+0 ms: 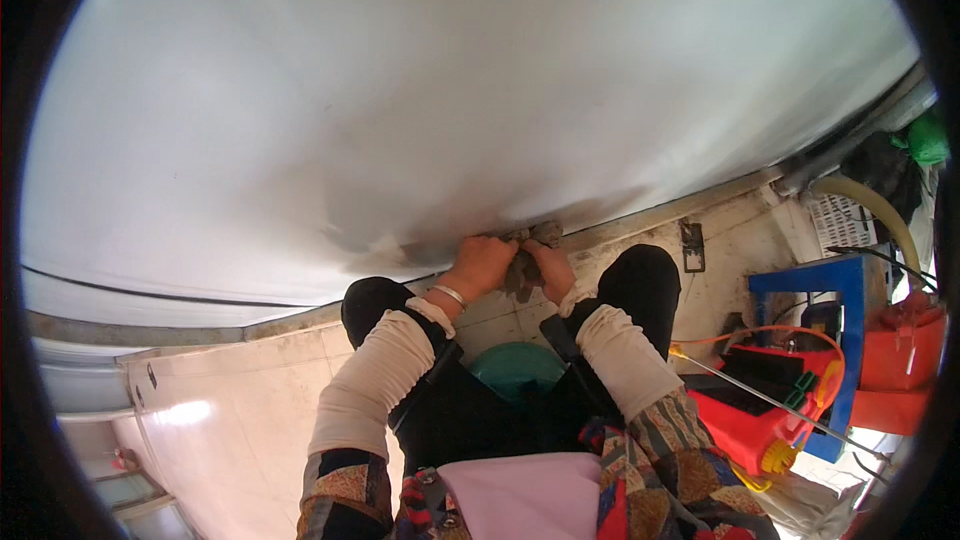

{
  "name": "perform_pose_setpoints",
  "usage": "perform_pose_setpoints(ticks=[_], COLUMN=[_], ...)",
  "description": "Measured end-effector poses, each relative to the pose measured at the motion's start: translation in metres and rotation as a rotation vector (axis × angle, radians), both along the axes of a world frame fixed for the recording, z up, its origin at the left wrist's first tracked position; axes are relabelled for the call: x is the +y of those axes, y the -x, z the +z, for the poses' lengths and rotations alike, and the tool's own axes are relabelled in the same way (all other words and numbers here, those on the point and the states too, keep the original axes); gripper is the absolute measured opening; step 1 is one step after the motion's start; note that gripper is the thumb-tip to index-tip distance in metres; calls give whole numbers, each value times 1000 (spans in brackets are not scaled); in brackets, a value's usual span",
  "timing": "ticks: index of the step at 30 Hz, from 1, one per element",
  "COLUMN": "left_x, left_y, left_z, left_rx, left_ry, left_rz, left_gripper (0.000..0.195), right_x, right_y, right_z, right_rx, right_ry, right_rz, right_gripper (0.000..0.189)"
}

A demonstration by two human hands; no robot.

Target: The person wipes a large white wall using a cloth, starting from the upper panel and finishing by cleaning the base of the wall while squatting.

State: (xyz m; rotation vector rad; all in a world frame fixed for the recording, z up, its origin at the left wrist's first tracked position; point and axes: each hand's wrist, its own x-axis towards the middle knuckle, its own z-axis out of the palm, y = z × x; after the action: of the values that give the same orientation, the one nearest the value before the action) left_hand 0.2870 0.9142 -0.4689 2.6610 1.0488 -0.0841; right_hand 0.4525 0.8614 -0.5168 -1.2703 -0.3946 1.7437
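Observation:
My left hand (482, 267), a bracelet at its wrist, is closed on a crumpled brown-grey cloth (523, 281). My right hand (550, 268) pinches the same cloth from the other side, close to my left. The cloth bunches up beyond my fingers and hangs down between both hands. It sits against the lower edge of a large pale, smooth surface (465, 90), which bears darker smudges or shadows near my hands. Between my knees is a rounded green thing (517, 369), partly hidden by my dark clothing.
At the right, a red sprayer tank (735, 420) with a thin metal wand (780, 403) lies by a blue frame (853, 345). Behind are a white perforated basket (841, 221), a thick hose (885, 206) and a red container (904, 349). Tiled floor (247, 420) spreads at left.

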Motion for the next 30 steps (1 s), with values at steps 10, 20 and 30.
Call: perform_pose_setpoints(ticks=[10, 20, 30], left_x=[-15, -27, -13], left_y=[71, 115, 83], left_z=[37, 42, 9], left_rx=[109, -57, -29], left_ry=[157, -68, -108], left_rz=[187, 402, 228], left_gripper=[32, 25, 16], right_x=[7, 1, -4], right_y=[51, 80, 73], right_z=[6, 32, 37], right_rx=[223, 341, 67], right_ry=[108, -178, -97], right_rz=[293, 366, 188], right_gripper=[39, 46, 38])
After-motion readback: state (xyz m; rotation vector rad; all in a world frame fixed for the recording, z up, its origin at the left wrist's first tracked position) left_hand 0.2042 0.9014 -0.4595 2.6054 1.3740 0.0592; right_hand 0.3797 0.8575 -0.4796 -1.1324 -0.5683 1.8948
